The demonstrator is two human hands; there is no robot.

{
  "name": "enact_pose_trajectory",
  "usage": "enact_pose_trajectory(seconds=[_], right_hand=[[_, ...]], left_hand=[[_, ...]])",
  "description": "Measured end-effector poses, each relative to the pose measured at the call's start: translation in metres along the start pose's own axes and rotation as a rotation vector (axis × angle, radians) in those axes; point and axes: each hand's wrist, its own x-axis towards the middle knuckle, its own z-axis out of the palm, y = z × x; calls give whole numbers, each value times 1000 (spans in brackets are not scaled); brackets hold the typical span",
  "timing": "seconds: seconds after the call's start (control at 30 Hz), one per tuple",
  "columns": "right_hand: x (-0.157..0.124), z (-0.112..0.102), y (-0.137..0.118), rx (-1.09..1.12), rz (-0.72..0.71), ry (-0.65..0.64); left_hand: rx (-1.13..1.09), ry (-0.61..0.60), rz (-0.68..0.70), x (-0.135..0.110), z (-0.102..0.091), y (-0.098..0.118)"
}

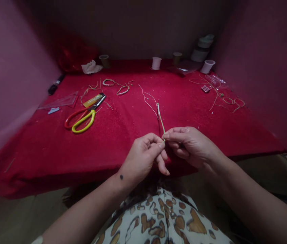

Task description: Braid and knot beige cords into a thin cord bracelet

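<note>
My left hand (145,156) and my right hand (188,144) meet near the front edge of a red cloth-covered table (123,135). Both pinch the near end of a thin braided cord (160,118), pale green and cream, which runs away from me over the cloth. Its far end splits into loose thin strands (147,98). The fingertips of the two hands almost touch at the pinch.
Red- and yellow-handled scissors (83,117) lie at left beside a yellow strip (92,100) and clear plastic bags (59,101). Braided pieces (118,86) lie behind them. Small cups (156,63) stand along the back wall. Loose cords (225,98) and a small clip (205,88) lie at right.
</note>
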Motion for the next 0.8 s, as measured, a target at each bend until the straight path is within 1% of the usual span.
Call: enact_pose_trajectory(seconds=[0.2, 0.37, 0.47, 0.63, 0.8], right_hand=[[1, 5, 4, 63, -25, 9], [1, 4, 5, 51, -32, -30], [-1, 0, 3, -29, -52, -46], [-4, -8, -3, -260, -118, -119], [-4, -11, -3, -428, -226, -68]], left_hand=[[39, 12, -25, -4, 1, -2], [6, 13, -23, -5, 0, 0], [-31, 15, -36, -5, 0, 1], [-70, 12, -35, -4, -1, -1], [-69, -13, -17, -4, -2, -3]])
